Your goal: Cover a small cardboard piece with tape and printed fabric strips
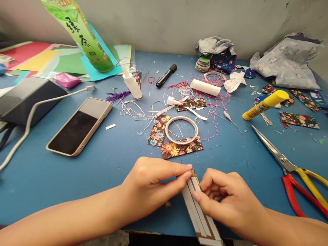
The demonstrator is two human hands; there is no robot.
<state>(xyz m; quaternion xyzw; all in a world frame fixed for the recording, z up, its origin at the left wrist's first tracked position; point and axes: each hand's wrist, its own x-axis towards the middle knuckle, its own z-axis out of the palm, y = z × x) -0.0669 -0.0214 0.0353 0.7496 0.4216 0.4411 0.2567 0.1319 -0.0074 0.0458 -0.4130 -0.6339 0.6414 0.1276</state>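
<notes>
Near the table's front edge I hold a long, flat brown strip with white bands along it (199, 218); patterned cloth shows at its upper right edge. Thumb and forefinger of my left hand (153, 191) pinch its far end. My right hand (228, 198) grips its right edge, thumb on the banded face and fingers curled, partly hidden. Just beyond my hands, a roll of narrow tape (168, 136) lies partly over a flowered fabric piece (183, 148). Another flowered piece (156, 131) lies left of the roll.
On the right lie scissors (287, 164) and an upright yellow glue stick (266, 105). A phone (79, 126) rests at left, near a green drink bottle (89, 44). A white glue bottle (132, 85), black marker (166, 76) and tangled threads (138, 111) occupy the middle.
</notes>
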